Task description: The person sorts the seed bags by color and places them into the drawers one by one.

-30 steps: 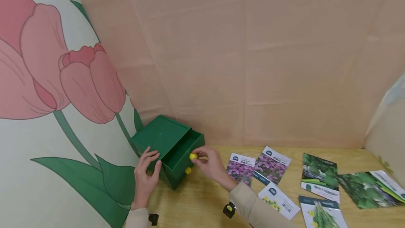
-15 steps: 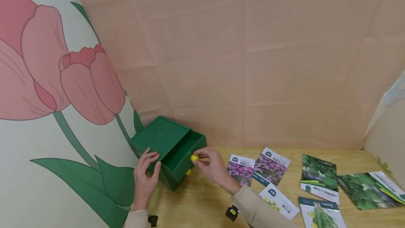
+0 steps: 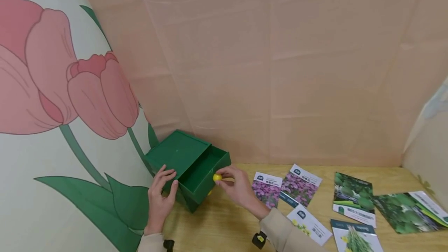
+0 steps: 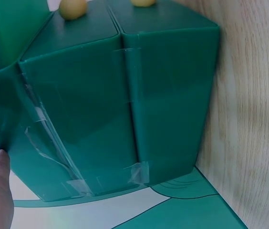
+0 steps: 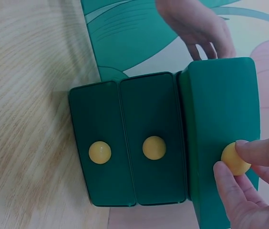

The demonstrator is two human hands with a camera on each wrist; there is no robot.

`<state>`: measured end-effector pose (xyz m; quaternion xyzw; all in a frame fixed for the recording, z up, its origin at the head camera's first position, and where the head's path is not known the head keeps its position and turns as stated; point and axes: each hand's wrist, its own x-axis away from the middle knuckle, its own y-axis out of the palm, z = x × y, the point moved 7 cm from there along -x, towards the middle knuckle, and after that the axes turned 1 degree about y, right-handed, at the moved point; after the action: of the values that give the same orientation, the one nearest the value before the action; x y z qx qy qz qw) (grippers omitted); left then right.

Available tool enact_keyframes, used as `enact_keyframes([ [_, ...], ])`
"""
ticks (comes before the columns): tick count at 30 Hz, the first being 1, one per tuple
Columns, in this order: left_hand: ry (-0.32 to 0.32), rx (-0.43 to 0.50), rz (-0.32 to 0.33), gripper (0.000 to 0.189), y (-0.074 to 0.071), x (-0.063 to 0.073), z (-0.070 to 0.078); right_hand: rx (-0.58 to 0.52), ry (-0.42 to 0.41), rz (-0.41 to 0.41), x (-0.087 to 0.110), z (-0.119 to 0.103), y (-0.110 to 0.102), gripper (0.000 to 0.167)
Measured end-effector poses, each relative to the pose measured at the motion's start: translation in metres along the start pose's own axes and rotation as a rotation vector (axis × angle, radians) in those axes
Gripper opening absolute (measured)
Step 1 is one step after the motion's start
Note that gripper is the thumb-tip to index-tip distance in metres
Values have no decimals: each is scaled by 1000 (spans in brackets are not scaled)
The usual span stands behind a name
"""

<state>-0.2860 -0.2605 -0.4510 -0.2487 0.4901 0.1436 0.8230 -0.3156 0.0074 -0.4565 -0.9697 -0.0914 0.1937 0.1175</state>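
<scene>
A green cabinet (image 3: 178, 153) with three drawers stands against the tulip-painted wall. Its top drawer (image 3: 201, 178) is pulled partway out and its inside shows bare green. With thumb and fingers my right hand (image 3: 239, 189) pinches the round yellow drawer knob (image 5: 234, 160) on that drawer's front. The middle knob (image 5: 154, 148) and lower knob (image 5: 99, 152) sit on two closed drawers below. My left hand (image 3: 160, 197) rests at the near side of the cabinet, its fingers loosely bent over the top edge. Clear tape strips (image 4: 139, 172) cling to the cabinet's side.
Several seed packets lie to the right on the wooden table (image 3: 213, 232), among them purple-flower packets (image 3: 301, 185), a yellow-flower packet (image 3: 309, 224) and green-leaf packets (image 3: 354, 197). A pinkish sheet (image 3: 269, 69) hangs behind. The tulip wall (image 3: 87, 147) borders the left.
The top drawer has slid a little further out, toward the right. My right hand moved with its knob. My left hand has stayed in place on the cabinet.
</scene>
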Motion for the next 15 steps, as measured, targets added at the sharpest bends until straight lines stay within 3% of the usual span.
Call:
enact_keyframes([
  [4, -6, 12, -13, 38, 0, 3, -9, -1, 5, 5, 2, -1, -3, 22],
  [15, -18, 17, -13, 37, -1, 1, -6, -17, 23, 14, 11, 0, -9, 21],
])
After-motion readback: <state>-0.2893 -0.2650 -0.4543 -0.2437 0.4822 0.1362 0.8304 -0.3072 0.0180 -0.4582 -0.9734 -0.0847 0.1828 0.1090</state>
